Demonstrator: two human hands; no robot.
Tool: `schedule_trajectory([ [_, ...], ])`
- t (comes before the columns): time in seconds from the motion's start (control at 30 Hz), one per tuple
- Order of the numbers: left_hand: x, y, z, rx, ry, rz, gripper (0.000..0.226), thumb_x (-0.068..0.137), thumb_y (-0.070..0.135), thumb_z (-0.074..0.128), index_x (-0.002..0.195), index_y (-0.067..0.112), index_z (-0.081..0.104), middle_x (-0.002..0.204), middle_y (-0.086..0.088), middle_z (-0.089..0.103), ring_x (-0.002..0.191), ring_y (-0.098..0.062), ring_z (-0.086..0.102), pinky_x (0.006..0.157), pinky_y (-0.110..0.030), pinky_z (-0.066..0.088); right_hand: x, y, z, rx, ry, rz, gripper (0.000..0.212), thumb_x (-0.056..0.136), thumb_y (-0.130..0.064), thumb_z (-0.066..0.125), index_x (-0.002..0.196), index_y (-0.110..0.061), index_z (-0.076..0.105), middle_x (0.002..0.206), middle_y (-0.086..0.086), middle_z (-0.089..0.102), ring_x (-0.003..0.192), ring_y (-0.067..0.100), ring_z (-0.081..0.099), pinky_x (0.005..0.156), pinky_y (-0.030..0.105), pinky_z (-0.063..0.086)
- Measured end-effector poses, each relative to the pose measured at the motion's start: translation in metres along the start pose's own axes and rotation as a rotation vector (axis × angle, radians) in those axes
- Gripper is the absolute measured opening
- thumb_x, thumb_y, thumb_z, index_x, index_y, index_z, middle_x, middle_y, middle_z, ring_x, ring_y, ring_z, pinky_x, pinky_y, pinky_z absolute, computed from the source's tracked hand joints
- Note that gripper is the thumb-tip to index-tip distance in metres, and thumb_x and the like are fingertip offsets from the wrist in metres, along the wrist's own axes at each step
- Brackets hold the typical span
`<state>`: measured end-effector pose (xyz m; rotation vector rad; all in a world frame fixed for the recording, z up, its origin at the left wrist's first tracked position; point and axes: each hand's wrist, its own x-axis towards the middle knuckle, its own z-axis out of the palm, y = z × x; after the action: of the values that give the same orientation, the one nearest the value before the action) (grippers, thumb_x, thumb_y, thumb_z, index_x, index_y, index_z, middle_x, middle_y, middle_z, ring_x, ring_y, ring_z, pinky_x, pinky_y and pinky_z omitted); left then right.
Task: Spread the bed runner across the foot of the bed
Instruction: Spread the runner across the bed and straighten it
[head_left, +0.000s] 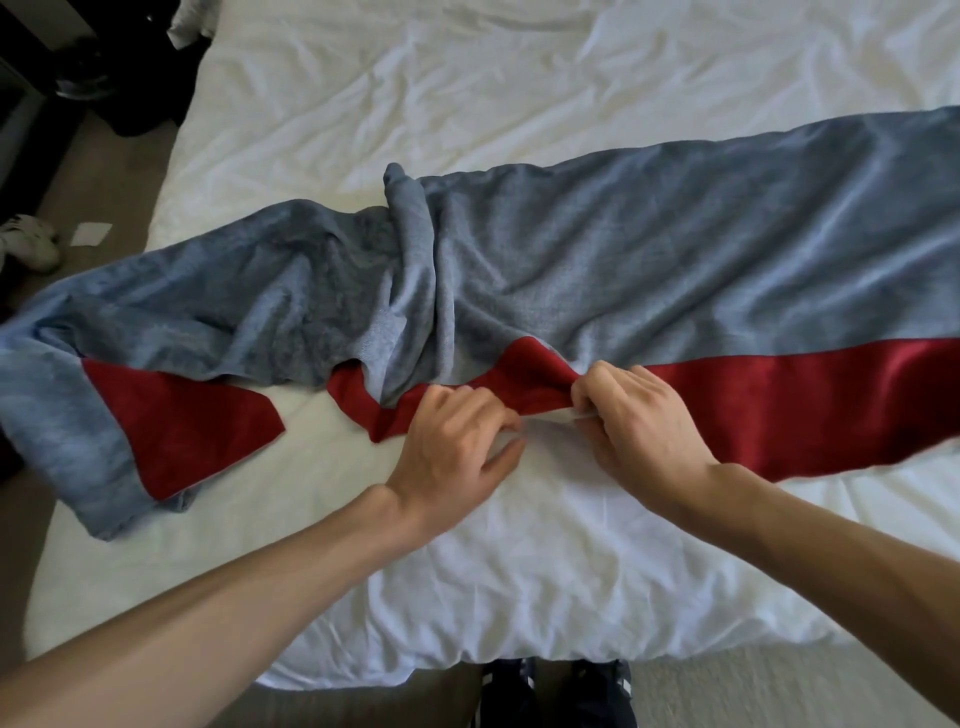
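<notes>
Rumpled grey-and-red bed runner (623, 260) — satiny red edge pinched by left hand (457, 441) and right hand (641, 423).

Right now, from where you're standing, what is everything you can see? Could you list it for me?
bed: one, white wrinkled cover, fills most of the view
bed runner: one, grey-blue with a red band, across the bed, bunched in the middle, left end hanging over the side
shoe: one, white, on the floor at far left
paper slip: one, white, on the floor beside the shoe
dark things: count unclear, black, on the floor at top left
carpet: one, beige, around the bed
feet: two, in dark shoes, at the bed's near edge
left hand: one, pinching the runner's red edge
right hand: one, gripping the red edge beside it
</notes>
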<state>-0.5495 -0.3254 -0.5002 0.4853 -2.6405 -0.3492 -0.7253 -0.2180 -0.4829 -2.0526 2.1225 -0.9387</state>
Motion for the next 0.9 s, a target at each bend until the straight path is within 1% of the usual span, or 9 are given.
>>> schedule_trajectory([
  [0.13, -0.007, 0.000, 0.005, 0.038, 0.009, -0.118, 0.028, 0.077, 0.032, 0.071, 0.093, 0.011, 0.062, 0.088, 0.002, 0.063, 0.084, -0.015, 0.056, 0.072, -0.037, 0.039, 0.003, -0.010, 0.001, 0.019, -0.032, 0.057, 0.032, 0.059, 0.010, 0.075, 0.077, -0.004, 0.054, 0.059, 0.000, 0.052, 0.045, 0.023, 0.045, 0.053, 0.024, 0.025],
  [0.3, 0.007, 0.002, 0.007, 0.055, 0.066, -0.324, 0.028, 0.066, 0.014, 0.076, 0.091, 0.010, 0.063, 0.087, 0.000, 0.065, 0.081, -0.020, 0.060, 0.072, -0.036, 0.039, 0.001, -0.011, 0.002, 0.038, -0.087, -0.009, 0.027, 0.062, 0.004, 0.081, 0.075, -0.003, 0.058, 0.054, -0.002, 0.050, 0.044, 0.021, 0.046, 0.056, 0.019, 0.019],
  [0.37, 0.007, 0.002, 0.005, 0.059, 0.070, -0.266, 0.017, 0.066, 0.008, 0.069, 0.082, 0.009, 0.064, 0.074, 0.000, 0.063, 0.071, -0.023, 0.060, 0.068, -0.036, 0.040, -0.001, -0.009, 0.002, 0.026, -0.093, -0.045, 0.026, 0.061, 0.007, 0.078, 0.071, -0.005, 0.057, 0.051, -0.002, 0.049, 0.042, 0.021, 0.042, 0.052, 0.022, 0.026],
  [0.43, 0.002, 0.000, 0.001, 0.067, 0.044, -0.187, 0.013, 0.065, 0.008, 0.063, 0.077, 0.008, 0.064, 0.067, 0.000, 0.060, 0.065, -0.024, 0.057, 0.065, -0.036, 0.039, -0.003, -0.008, 0.002, 0.018, -0.106, -0.083, 0.023, 0.059, 0.012, 0.063, 0.067, -0.008, 0.055, 0.049, -0.002, 0.046, 0.040, 0.022, 0.039, 0.048, 0.029, 0.038],
  [0.5, -0.006, -0.002, -0.003, 0.086, -0.011, -0.108, 0.012, 0.063, 0.009, 0.059, 0.074, 0.009, 0.063, 0.065, -0.001, 0.058, 0.061, -0.025, 0.053, 0.062, -0.039, 0.039, -0.007, -0.009, 0.003, -0.016, -0.162, -0.132, 0.021, 0.056, 0.007, 0.050, 0.065, -0.011, 0.053, 0.048, -0.001, 0.045, 0.039, 0.024, 0.041, 0.046, 0.031, 0.040],
  [0.6, -0.019, -0.003, -0.005, 0.162, -0.173, -0.012, 0.009, 0.062, 0.012, 0.058, 0.070, 0.010, 0.063, 0.064, -0.003, 0.054, 0.059, -0.025, 0.048, 0.060, -0.038, 0.039, -0.016, -0.016, 0.013, -0.147, -0.367, -0.173, 0.026, 0.048, 0.000, 0.065, 0.067, -0.014, 0.055, 0.050, -0.001, 0.050, 0.043, 0.023, 0.050, 0.047, 0.029, 0.039],
  [0.7, -0.029, -0.005, -0.004, 0.232, -0.346, -0.013, 0.012, 0.065, 0.020, 0.057, 0.069, 0.011, 0.064, 0.066, -0.005, 0.054, 0.062, -0.027, 0.050, 0.063, -0.041, 0.042, -0.026, -0.021, 0.023, -0.203, -0.505, -0.161, 0.024, 0.058, -0.021, 0.075, 0.074, -0.016, 0.059, 0.060, -0.003, 0.056, 0.051, 0.021, 0.055, 0.050, 0.029, 0.041],
  [0.8, -0.029, -0.005, -0.008, 0.157, -0.340, -0.077, 0.016, 0.070, 0.023, 0.057, 0.077, 0.011, 0.066, 0.074, -0.003, 0.058, 0.069, -0.026, 0.053, 0.066, -0.041, 0.042, -0.022, -0.024, 0.022, -0.175, -0.509, -0.126, 0.027, 0.072, -0.041, 0.067, 0.079, -0.016, 0.060, 0.069, 0.000, 0.058, 0.058, 0.022, 0.057, 0.053, 0.032, 0.045],
  [0.9, -0.022, -0.007, -0.015, 0.142, -0.271, -0.105, 0.023, 0.073, 0.024, 0.059, 0.089, 0.012, 0.068, 0.087, -0.002, 0.063, 0.080, -0.023, 0.057, 0.071, -0.040, 0.041, -0.008, -0.026, 0.020, -0.143, -0.459, -0.074, 0.024, 0.079, -0.037, 0.059, 0.083, -0.013, 0.061, 0.077, 0.004, 0.057, 0.067, 0.026, 0.056, 0.058, 0.038, 0.048],
])
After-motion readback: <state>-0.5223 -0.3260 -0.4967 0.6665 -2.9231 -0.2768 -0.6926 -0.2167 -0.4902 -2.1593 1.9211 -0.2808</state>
